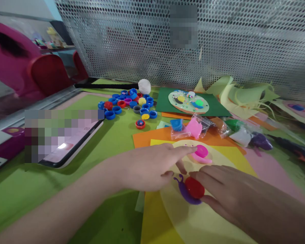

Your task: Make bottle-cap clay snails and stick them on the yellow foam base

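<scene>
A pale yellow paper disc lies on yellow paper in front of me. On it sits a purple clay snail with a red bottle cap as its shell, and farther back a pink snail with a magenta cap. My left hand lies flat, its index finger stretched out to the edge of the magenta cap. My right hand rests on the disc with its fingers spread, fingertips touching the red cap.
A heap of several blue, red and yellow bottle caps lies at the back. A finished decorated disc rests on dark green paper. Clay bags, a phone, a black glue gun and a perforated metal screen surround the work.
</scene>
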Demonstrator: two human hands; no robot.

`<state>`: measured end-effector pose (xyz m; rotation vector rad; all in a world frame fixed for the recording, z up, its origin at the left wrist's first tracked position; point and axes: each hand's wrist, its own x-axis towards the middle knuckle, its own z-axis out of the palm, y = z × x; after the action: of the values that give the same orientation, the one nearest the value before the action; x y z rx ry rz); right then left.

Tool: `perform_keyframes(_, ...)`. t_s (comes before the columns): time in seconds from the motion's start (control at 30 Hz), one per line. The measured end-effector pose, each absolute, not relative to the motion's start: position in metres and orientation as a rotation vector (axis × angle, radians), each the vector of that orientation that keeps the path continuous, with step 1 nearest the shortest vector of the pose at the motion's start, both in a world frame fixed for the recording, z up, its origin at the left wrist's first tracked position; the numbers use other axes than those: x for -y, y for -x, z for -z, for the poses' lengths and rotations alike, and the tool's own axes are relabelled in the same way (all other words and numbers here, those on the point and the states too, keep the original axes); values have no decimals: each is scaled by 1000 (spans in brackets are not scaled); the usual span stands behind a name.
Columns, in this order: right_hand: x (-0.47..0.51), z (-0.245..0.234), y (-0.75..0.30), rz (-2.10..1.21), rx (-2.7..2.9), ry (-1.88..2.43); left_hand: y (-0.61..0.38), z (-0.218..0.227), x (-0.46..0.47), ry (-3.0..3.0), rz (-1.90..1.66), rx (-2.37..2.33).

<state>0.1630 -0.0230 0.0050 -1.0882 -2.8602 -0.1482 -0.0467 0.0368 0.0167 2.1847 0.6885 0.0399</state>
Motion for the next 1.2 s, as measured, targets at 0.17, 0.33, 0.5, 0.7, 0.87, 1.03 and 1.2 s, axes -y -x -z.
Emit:
perform_keyframes(0.17, 21, 3, -164, 94, 2995, 1046, 46, -16, -37, -2205, -33, -689)
perform_keyframes(0.33, 20, 6, -167, 182, 3011, 1051, 47, -17, -37, -2240, -10, -754)
perform_keyframes(0.5, 29, 0, -169, 370, 2910, 988, 48, -16, -38, -2262, -3, -795)
perform_keyframes(0.7, 38, 17, -178, 578, 2740, 811, 53, -15, -39, -2363, -46, -793)
perform_keyframes(0.87, 40, 29, -184, 487, 2747, 712, 53, -17, -35, -2495, -9, -835)
perform_keyframes(1.03, 38, 28, -177, 527, 2686, 749, 47, -17, -28, -2589, 16, -828)
perform_keyframes(1.2, 37, 23, -169, 612, 2678, 759, 40, -17, -23, -2603, 117, -822)
